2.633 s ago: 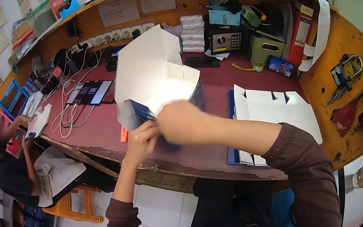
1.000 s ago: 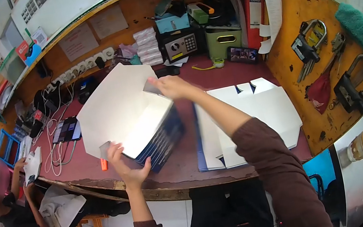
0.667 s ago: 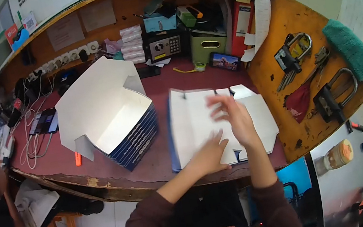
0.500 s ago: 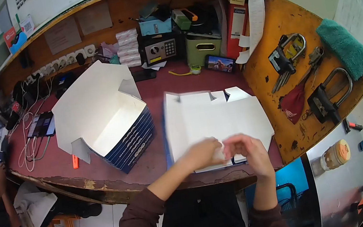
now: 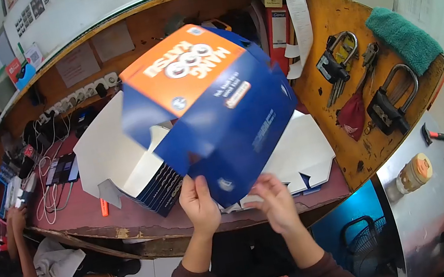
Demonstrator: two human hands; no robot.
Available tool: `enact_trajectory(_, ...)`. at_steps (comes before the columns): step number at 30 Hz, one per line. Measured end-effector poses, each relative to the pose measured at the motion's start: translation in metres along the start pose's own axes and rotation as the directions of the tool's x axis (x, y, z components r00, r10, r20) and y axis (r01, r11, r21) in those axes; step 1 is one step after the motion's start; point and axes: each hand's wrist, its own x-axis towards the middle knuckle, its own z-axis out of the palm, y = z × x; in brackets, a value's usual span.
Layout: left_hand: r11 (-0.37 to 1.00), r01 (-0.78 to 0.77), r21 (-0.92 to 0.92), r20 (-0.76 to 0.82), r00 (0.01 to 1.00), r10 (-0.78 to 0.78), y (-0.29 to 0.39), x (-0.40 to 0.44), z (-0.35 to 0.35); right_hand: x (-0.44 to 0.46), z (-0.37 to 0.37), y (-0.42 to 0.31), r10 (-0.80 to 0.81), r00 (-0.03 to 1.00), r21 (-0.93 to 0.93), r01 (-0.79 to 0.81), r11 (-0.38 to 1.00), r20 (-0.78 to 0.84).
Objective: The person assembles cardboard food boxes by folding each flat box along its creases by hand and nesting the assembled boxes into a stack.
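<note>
A flat blue and orange cardboard box blank (image 5: pixel 241 111) with white lettering is raised and tilted over the desk, slightly blurred. My left hand (image 5: pixel 199 206) pinches its lower-left edge between thumb and fingers. Beside the lower-right edge is my right hand (image 5: pixel 276 203), thumb and fingers apart, fingertips close to the cardboard; whether they touch it I cannot tell. Under the raised piece lies a pile of blanks (image 5: pixel 309 147), white side up and partly covered. To the left stands a stack of nested folded boxes (image 5: pixel 154 192), white inside and blue outside, partly hidden.
Padlocks (image 5: pixel 389 109), keys and a green towel (image 5: pixel 404 41) lie on the wooden side shelf. Phones (image 5: pixel 61 170) with cables and an orange marker (image 5: pixel 104 206) are on the left of the desk (image 5: pixel 75 215). A seated person (image 5: pixel 26 256) is at far left.
One blank has been lifted off the pile and turned so its printed side shows. My left hand has moved left and taken its edge; my right hand has shifted slightly left.
</note>
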Motion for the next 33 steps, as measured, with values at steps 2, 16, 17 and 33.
enact_trajectory(2, 0.985, 0.038, -0.171, 0.019, 0.999, -0.035, -0.001, -0.004, -0.001, -0.008, -0.005, -0.016, 0.026, 0.996, 0.083, -0.019, 0.996, -0.082)
enact_trajectory(16, 1.000, 0.009, 0.025, 0.339, 0.941, -0.017, 0.007, -0.027, 0.009, -0.038, -0.006, -0.057, -0.614, 0.751, -0.368, 0.515, 0.774, -0.240)
enact_trajectory(17, 0.982, -0.142, 0.124, 0.325, 0.941, 0.095, 0.008, -0.035, 0.015, -0.034, 0.003, -0.047, -0.757, 0.620, -0.423, 0.641, 0.641, -0.207)
enact_trajectory(33, 0.426, 0.621, -0.657, 0.489, 0.782, -0.387, 0.044, -0.019, 0.012, -0.047, 0.030, -0.046, -0.648, 0.684, 0.023, 0.693, 0.720, -0.335)
